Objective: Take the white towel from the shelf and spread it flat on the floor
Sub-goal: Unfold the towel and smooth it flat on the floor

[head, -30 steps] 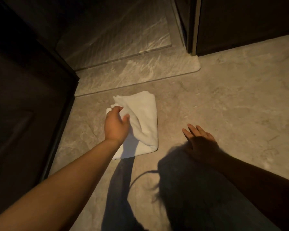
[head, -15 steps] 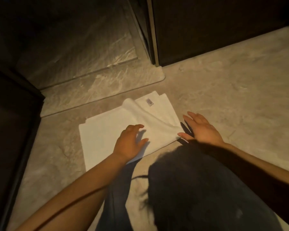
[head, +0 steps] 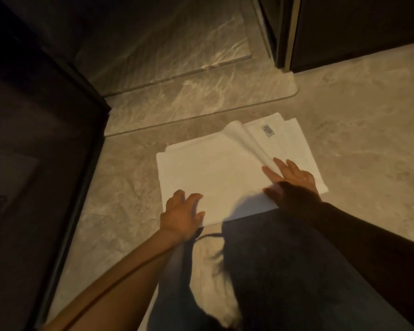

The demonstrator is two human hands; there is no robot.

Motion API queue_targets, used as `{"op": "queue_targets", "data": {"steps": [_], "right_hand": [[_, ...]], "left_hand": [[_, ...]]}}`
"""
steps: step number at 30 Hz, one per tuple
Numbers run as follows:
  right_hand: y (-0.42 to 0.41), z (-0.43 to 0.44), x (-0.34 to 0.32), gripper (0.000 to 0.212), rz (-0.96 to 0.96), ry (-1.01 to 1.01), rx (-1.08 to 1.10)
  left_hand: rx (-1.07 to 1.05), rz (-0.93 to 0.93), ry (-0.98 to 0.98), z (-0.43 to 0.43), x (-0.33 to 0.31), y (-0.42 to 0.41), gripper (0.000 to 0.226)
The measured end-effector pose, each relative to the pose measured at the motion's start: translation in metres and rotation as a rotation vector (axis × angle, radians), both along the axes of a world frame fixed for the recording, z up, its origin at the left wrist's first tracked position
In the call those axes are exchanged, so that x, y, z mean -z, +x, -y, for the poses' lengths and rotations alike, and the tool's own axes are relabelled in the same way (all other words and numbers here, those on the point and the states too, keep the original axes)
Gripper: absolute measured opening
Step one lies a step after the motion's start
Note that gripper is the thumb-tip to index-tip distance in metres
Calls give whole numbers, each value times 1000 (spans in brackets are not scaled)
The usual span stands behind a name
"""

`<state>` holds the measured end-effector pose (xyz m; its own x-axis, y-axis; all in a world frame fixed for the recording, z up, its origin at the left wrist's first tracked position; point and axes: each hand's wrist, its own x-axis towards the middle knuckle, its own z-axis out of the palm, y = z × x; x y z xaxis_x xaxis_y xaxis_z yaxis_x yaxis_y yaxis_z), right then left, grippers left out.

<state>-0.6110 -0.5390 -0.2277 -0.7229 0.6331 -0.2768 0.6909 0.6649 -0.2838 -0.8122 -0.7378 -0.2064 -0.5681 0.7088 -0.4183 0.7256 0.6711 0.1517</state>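
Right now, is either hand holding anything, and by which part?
Nothing is gripped. The left hand rests on the near-left corner of the white towel, and the right hand lies flat beside its raised fold.

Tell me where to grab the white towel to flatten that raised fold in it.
Pinch the raised fold of the white towel from its right side, just beyond the right hand. It arches off the flat layer there, so fingers can probably slip under.

i get a dim, warm yellow picture. the person's shadow covers the right hand (head: 294,185) and the near edge of the towel (head: 213,173); corners fall to black, lines bow at the edges.
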Motion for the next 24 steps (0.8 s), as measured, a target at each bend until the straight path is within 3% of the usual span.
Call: {"op": "queue_targets", "data": {"steps": [7,11,17,24], "right_hand": [[25,25,14,61,-63,-5,-18],[41,26,18,60,-26,-40,-42],[59,18,18,62,2,5,-50],[22,24,17,67,37,73,-68]], "left_hand": [[-188,-99,216,-9,1,-31,39],[-402,6,308,-24,4,-41,41],[-457,184,115,-19,16,-43,69],[-553,281,314,23,5,-15,73]]}}
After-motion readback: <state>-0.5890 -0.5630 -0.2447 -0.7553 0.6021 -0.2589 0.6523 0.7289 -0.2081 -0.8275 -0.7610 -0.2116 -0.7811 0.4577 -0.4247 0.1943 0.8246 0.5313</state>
